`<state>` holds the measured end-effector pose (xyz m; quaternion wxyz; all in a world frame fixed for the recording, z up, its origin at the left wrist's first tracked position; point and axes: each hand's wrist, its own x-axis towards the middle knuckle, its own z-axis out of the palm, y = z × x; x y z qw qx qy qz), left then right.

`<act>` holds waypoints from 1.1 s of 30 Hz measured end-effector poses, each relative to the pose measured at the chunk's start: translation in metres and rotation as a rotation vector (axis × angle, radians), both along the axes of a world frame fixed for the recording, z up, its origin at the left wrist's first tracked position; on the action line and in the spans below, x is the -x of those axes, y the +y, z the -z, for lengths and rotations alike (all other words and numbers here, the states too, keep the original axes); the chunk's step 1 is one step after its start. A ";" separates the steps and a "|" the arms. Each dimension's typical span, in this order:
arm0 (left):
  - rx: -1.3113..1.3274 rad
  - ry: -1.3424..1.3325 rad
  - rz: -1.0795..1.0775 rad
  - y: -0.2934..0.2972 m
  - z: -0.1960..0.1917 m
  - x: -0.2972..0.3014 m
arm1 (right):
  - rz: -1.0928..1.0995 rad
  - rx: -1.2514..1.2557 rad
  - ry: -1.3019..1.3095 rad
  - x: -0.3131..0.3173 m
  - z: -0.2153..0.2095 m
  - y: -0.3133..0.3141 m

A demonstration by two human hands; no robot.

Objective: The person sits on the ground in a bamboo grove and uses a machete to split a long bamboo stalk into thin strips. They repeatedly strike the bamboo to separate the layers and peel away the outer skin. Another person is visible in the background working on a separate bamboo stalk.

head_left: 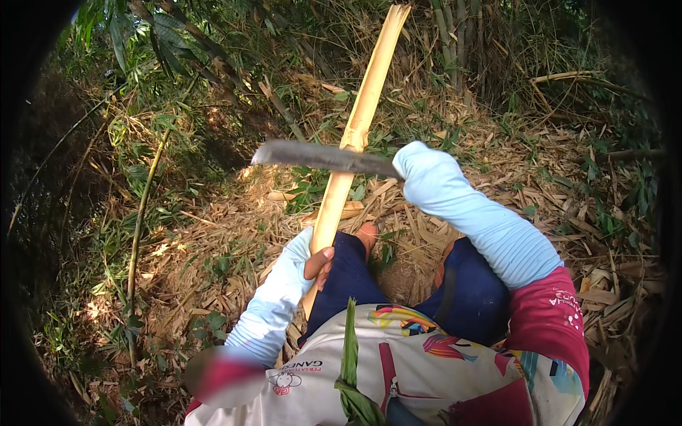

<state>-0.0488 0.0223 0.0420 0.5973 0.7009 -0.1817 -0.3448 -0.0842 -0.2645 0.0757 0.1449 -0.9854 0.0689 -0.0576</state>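
Outdoors, left hand [319,263] fingers wrap the long pale-yellow split bamboo pole [355,135] slanting up over leaf litter, while the sleeve-covered right hand [415,167] grips a dark blurred machete blade [323,156] across it; no cut visible yet.

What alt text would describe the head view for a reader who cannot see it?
A person's left hand grips a split yellow bamboo pole, while the sleeve-covered right hand holds a dark machete blade across it. Dry leaves and green undergrowth surround them.
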 end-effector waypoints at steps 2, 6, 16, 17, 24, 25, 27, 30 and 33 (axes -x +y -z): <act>0.003 0.000 0.029 0.003 0.002 0.000 | -0.175 0.057 0.111 0.002 -0.004 0.014; -0.025 0.014 0.080 0.002 -0.003 0.003 | 0.272 -0.068 -0.157 -0.027 0.037 -0.092; 0.050 0.066 -0.002 0.015 0.002 0.005 | 0.029 -0.075 -0.326 -0.003 0.033 -0.047; 0.041 0.058 0.012 0.017 0.005 0.006 | 0.053 -0.119 -0.348 0.001 0.034 -0.040; -0.025 -0.013 0.030 0.007 -0.003 0.009 | -0.097 -0.030 -0.128 0.000 0.017 -0.014; -0.023 -0.017 0.019 0.005 -0.006 0.007 | -0.085 -0.055 -0.127 -0.001 0.013 -0.015; -0.017 -0.034 0.009 0.004 -0.008 0.005 | -0.137 -0.069 -0.202 0.002 0.013 -0.007; -0.021 -0.047 0.037 0.006 0.001 0.002 | -0.275 -0.097 -0.375 0.010 0.029 0.010; -0.043 -0.055 0.017 0.008 0.000 0.004 | -0.058 -0.038 0.053 -0.020 0.016 -0.021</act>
